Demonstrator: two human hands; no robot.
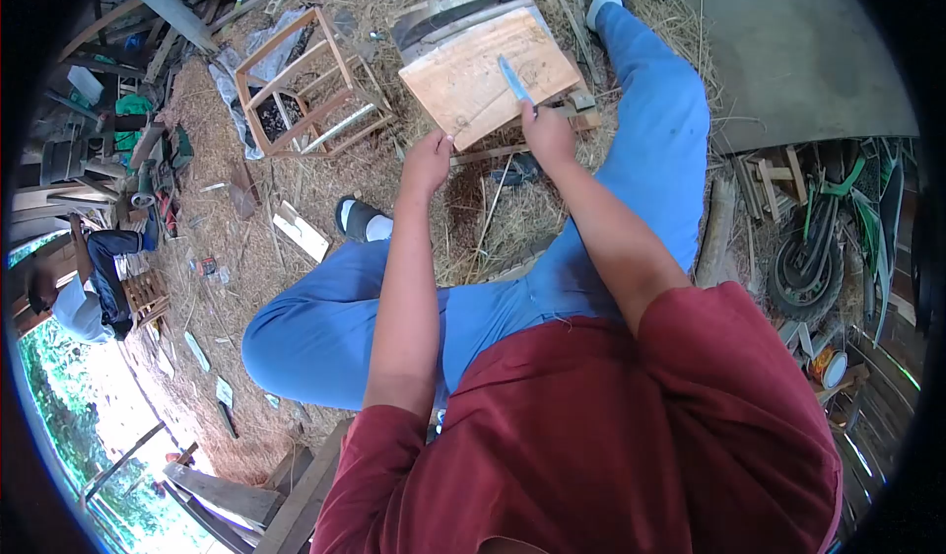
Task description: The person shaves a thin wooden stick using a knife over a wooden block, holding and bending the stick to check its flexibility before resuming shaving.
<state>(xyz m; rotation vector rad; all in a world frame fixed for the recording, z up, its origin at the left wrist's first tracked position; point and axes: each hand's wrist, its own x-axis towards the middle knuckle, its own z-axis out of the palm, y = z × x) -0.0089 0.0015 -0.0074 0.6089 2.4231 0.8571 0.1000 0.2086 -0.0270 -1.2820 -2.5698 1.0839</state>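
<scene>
The ground (pixel 212 308) is strewn with straw and brown litter, thickest with straw at the top centre of the frame. An open wooden frame (pixel 307 120) sits on it at upper left, with a short pale wood offcut (pixel 301 231) lying below. A broad grey sheet (pixel 803 56) covers the upper right, and thin slivers (pixel 197 351) lie scattered at lower left.
</scene>
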